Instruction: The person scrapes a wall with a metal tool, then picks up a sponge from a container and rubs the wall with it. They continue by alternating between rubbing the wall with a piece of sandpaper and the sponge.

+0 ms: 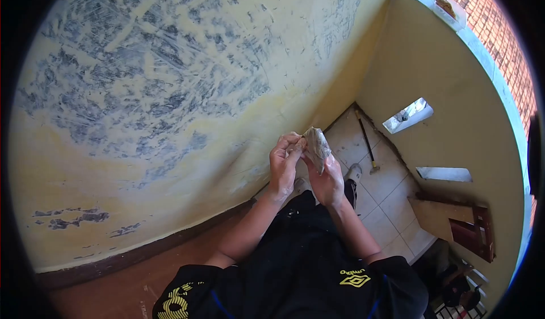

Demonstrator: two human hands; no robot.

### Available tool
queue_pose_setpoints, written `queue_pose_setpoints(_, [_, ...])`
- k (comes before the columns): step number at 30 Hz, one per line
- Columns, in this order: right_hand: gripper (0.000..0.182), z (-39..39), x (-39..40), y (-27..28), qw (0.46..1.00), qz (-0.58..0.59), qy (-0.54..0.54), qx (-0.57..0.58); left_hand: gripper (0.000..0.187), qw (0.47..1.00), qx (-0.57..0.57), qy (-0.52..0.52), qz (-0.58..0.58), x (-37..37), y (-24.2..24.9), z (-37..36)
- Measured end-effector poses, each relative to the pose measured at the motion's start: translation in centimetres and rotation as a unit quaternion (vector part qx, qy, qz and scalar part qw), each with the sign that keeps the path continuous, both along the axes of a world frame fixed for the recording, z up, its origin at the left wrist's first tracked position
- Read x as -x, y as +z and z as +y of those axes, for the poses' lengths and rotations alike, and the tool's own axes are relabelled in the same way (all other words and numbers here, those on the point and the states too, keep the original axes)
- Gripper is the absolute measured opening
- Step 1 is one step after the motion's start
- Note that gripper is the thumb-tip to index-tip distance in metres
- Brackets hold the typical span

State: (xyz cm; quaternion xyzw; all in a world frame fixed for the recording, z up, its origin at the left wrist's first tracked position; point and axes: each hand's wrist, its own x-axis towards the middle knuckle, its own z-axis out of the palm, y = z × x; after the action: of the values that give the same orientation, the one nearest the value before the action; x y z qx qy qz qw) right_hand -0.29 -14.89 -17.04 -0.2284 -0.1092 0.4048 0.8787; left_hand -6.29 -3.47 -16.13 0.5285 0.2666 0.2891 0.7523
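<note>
My right hand (328,184) is wrapped around a flat, wedge-shaped scraper blade (317,148) smeared with whitish-grey plaster. My left hand (283,161) is closed against the blade's left edge, thumb and fingers pinched there. Whitish smears cover the fingers of both hands. How the lower end of the scraper is shaped cannot be seen behind my right hand. In front and to the left rises a yellowish wall (227,131), its upper part patchy with dark grey marks and pale plaster streaks.
A long-handled tool (366,139) lies on the tiled floor (386,205). To the right curves a low wall (454,63) with slot openings; a small tray (450,8) sits on its ledge. Below are a brown wooden piece (471,231) and a dark metal rack (462,296).
</note>
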Motion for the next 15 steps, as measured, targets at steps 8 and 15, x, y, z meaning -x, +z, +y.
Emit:
queue_pose_setpoints(8, [0.043, 3.5, -0.5, -3.4, 0.99, 0.02, -0.128, 0.061, 0.028, 0.977, -0.119, -0.111, 0.137, -0.7, 2.9, 3.7])
queue_pose_setpoints(15, [0.041, 13.3, -4.9, -1.7, 0.764, -0.393, -0.424, 0.286, 0.032, 0.889, -0.379, -0.221, 0.126, 2.9, 9.0, 8.3])
